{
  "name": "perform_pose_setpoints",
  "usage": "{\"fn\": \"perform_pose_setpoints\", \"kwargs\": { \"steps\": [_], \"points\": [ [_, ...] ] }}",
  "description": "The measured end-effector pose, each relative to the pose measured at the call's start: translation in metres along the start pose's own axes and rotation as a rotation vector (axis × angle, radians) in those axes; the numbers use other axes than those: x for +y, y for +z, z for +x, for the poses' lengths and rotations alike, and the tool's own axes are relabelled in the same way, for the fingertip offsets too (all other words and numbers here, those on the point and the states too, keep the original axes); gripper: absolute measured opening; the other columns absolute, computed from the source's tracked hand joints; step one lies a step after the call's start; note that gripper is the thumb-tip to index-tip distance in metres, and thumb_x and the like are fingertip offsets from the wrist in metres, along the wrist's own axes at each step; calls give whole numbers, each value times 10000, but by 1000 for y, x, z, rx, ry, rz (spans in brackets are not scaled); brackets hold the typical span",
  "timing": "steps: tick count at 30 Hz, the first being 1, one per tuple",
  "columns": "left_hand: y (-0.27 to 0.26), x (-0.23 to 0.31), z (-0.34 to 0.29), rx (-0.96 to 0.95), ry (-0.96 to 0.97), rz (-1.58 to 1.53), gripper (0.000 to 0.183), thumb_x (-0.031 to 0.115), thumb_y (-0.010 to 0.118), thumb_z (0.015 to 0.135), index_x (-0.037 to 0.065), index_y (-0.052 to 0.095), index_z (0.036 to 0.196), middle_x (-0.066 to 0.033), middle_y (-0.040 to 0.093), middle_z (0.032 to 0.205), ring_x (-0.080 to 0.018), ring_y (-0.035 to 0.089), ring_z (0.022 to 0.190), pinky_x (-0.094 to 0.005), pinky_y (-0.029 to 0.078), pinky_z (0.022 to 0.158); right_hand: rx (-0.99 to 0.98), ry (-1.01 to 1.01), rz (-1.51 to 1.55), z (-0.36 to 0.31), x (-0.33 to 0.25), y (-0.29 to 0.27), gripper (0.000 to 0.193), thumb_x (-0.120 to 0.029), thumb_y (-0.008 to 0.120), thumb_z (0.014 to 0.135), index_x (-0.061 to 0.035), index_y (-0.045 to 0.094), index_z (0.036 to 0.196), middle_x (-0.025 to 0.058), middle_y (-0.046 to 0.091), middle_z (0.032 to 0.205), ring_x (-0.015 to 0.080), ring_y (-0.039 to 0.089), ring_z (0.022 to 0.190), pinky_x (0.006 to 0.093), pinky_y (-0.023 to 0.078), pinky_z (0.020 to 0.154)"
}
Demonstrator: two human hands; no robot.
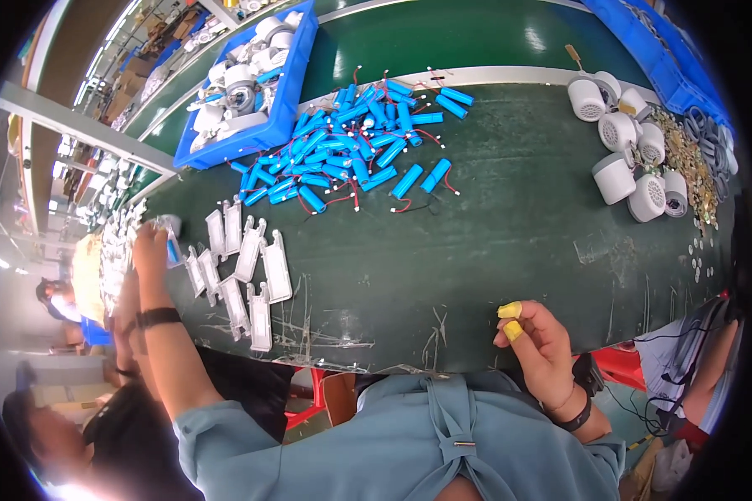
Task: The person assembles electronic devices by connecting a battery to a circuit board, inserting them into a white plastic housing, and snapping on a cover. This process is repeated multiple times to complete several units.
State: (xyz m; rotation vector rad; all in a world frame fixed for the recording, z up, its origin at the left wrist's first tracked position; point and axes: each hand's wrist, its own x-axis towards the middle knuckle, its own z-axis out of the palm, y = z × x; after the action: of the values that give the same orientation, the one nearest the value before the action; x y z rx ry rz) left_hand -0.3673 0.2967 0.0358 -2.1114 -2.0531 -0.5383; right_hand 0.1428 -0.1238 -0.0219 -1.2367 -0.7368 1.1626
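My left hand (149, 255) reaches out to the far left, its fingers at a pale plastic housing (170, 224) with a blue battery (173, 252) in it. The fingers look closed on the housing's edge, though part of the grip is hidden. Right of that hand lies a group of white plastic covers (246, 250), several of them side by side on the dark green table (493, 225). Near the front edge my right hand (543, 346) is held with fingers curled and thumb and forefinger together. Yellow coverings wrap those two fingertips, and nothing shows between them.
A heap of blue batteries (342, 142) with red wires lies mid-table. Behind it stands a blue crate (288, 92) of white parts. White round motor housings (618, 134), small brass-coloured pieces (685, 159) and grey cables (710, 142) sit at right. A co-worker (58, 434) is at left.
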Motion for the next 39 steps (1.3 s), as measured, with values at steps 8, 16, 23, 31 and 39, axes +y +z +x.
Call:
{"fn": "perform_pose_setpoints", "kwargs": {
  "steps": [8,16,23,31,39],
  "points": [
    [11,158,-89,-155,396,-269,351,120,654,905,-21,609,1223,-168,652,1197,-273,615,1125,-358,446,997,-130,130,31,-2,-12,-14,263,-37,523,995,-16,532,1256,61,610,1056,115,624,910,250,526,778],
    [-21,237,-147,-342,540,-533,343,36,643,866,-23,616,1203,-164,650,1182,-279,601,1120,-369,435,1001,562,-408,-1254,62,-84,-104,417,-73,646,881,-30,508,1273,125,586,1036,230,634,902,325,523,685],
    [-19,258,-161,-356,661,-528,351,-36,602,819,-22,629,1169,-170,668,1141,-289,626,1090,-360,461,968,474,-279,-1704,119,-77,-118,499,-291,586,905,44,508,1267,219,585,1099,371,607,1013,449,509,837],
    [3,355,-167,-344,1108,-488,353,56,693,803,68,643,1151,-131,623,1128,-332,590,1035,-419,448,912,164,-136,-1484,106,-69,-41,507,-383,499,958,54,553,1211,216,622,995,377,637,900,447,526,777],
    [53,418,-139,-210,1310,-392,203,23,645,750,78,662,945,-69,599,968,-256,563,987,-391,411,894,131,-455,-1287,75,-76,-51,383,35,512,836,-25,522,1214,139,536,1206,384,606,953,449,511,797]
  ]
}}
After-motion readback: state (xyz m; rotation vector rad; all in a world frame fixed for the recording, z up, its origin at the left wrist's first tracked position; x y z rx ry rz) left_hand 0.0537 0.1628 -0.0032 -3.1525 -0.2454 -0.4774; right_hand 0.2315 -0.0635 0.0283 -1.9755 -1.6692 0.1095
